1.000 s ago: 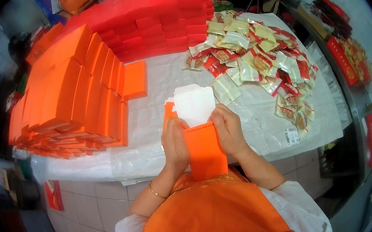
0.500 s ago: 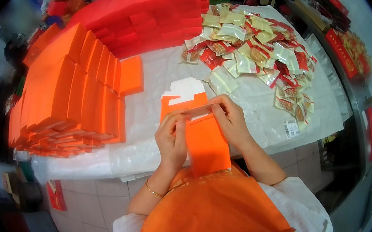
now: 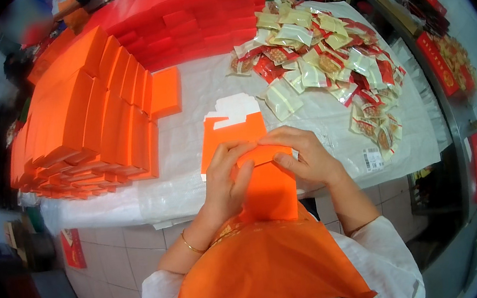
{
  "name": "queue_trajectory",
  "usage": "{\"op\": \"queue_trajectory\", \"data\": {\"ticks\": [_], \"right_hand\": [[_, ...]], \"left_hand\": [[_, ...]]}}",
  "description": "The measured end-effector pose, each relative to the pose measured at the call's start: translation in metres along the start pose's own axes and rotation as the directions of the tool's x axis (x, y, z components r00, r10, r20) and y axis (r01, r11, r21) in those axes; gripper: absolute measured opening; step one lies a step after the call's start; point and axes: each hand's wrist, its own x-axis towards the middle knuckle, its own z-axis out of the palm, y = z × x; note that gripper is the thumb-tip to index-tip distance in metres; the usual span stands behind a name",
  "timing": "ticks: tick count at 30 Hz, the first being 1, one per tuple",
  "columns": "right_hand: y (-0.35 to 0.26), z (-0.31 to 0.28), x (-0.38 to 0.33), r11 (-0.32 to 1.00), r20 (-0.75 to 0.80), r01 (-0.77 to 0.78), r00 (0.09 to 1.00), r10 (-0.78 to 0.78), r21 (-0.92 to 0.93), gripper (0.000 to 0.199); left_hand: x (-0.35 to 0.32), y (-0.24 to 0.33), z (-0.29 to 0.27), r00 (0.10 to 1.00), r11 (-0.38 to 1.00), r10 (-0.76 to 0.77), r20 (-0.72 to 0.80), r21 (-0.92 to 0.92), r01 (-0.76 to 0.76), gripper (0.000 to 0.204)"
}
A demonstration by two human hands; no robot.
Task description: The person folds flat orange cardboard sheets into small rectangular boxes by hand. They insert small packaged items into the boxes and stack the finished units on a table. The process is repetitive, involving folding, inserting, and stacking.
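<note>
An orange cardboard box [image 3: 269, 189] is held at the table's near edge, one end against my orange apron. My left hand [image 3: 227, 177] grips its left side with the fingers curled over the top flap. My right hand [image 3: 304, 156] presses the folded flap down from the right. Just beyond the hands, flat orange box blanks [image 3: 231, 133] with white insides lie stacked on the white table cover [image 3: 185, 96].
Rows of finished orange boxes [image 3: 79, 120] fill the left of the table, one single orange box [image 3: 164, 91] beside them. Red boxes [image 3: 188, 16] are stacked at the back. A heap of wrapped pastries [image 3: 323, 63] lies at the right. Red shelves [image 3: 440, 61] stand further right.
The white flap that stood up from the box has been folded down and shut. Both hands have closed in over the box's top end.
</note>
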Motion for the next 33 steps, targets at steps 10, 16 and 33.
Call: {"op": "queue_trajectory", "data": {"ticks": [10,16,33], "right_hand": [[-0.02,-0.021,0.007,0.981,0.003,0.049,0.999,-0.049,-0.186,0.022],[-0.012,-0.018,0.006,0.994,-0.029,-0.032,0.999,0.029,-0.1,0.021],[-0.015,-0.026,0.012,0.969,0.105,0.07,0.993,-0.046,-0.237,0.025]], "left_hand": [[0.018,0.01,-0.012,0.983,0.992,-0.057,0.175,-0.102,0.076,0.028],[0.021,0.017,-0.015,0.982,0.995,0.081,0.168,-0.064,-0.072,0.027],[0.022,0.004,-0.013,0.945,0.988,0.142,0.295,0.024,-0.156,0.039]]}}
